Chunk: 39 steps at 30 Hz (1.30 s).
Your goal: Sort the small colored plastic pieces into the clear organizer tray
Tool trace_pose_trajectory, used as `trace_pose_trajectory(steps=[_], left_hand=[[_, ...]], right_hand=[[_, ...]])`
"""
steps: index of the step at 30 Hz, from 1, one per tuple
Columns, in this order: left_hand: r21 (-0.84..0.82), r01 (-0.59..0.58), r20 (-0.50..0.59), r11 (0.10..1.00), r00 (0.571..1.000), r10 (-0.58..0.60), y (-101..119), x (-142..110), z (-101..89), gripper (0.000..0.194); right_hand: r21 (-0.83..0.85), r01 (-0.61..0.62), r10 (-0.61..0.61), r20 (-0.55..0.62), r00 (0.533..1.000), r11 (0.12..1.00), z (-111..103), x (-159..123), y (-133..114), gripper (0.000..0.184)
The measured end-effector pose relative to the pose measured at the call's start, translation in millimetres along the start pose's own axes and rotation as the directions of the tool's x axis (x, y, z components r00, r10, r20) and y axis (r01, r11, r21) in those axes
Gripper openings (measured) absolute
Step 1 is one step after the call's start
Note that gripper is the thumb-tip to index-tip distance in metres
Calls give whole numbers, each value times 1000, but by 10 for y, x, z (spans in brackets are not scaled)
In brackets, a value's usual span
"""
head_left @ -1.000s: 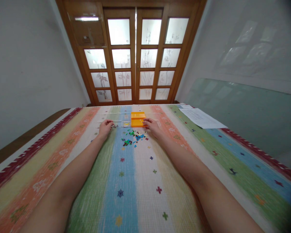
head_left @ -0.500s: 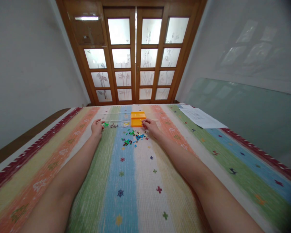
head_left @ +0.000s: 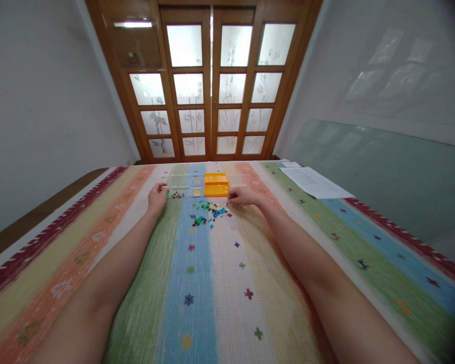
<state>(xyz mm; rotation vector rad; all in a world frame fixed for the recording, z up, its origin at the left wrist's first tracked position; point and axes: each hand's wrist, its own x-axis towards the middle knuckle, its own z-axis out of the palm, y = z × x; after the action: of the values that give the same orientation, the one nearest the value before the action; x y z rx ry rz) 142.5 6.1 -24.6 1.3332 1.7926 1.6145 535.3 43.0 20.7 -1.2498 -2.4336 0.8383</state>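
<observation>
Small building pieces in green, blue, dark and cream (head_left: 212,212) lie in a loose pile on the cloth. My right hand (head_left: 243,196) is at the pile's right edge, fingers pinched together and pointing down; whatever they hold is too small to make out. Further left, my left hand (head_left: 157,197) has its fingers curled over a clear box with green pieces (head_left: 168,194), mostly covered by the hand. Its fingertips are close together, and I cannot make out what they hold. Between the hands stand a clear box with dark pieces (head_left: 177,195), a clear box with yellow pieces (head_left: 197,192) and an open orange box (head_left: 217,190).
A striped, patterned cloth (head_left: 189,273) covers the table. Printed paper sheets (head_left: 314,183) lie at the far right. Beyond the table's back edge are wooden doors with frosted panes (head_left: 212,101), and a pale glass panel (head_left: 364,156) leans along the right wall.
My right hand has moved from over the orange box towards me, to the pile's right edge. My left hand has shifted slightly right, covering more of the green pieces' box.
</observation>
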Motion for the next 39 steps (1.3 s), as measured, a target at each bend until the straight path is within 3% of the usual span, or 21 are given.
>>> trace_pose_trajectory(steps=[5, 14, 22, 27, 35, 39], left_hand=[[134, -141, 61, 981, 989, 134, -5, -51, 50, 35], [249, -317, 264, 915, 931, 250, 1, -156, 139, 39], [270, -487, 448, 831, 827, 339, 123, -313, 173, 42], [285, -511, 491, 811, 805, 334, 105, -321, 184, 44], [296, -537, 530, 790, 780, 332, 106, -327, 178, 45], [302, -550, 551, 779, 767, 328, 113, -336, 182, 45]], right_hand=[[45, -25, 18, 153, 988, 999, 51, -37, -4, 12], [53, -24, 14, 189, 982, 998, 221, 19, 48, 19], [-139, 35, -25, 73, 997, 990, 252, 2, -51, 12], [-204, 66, -76, -42, 996, 977, 233, -13, -94, 18], [-245, 57, -37, 86, 996, 968, 228, -33, -105, 23], [-301, 23, -5, 62, 998, 953, 244, -44, -151, 29]])
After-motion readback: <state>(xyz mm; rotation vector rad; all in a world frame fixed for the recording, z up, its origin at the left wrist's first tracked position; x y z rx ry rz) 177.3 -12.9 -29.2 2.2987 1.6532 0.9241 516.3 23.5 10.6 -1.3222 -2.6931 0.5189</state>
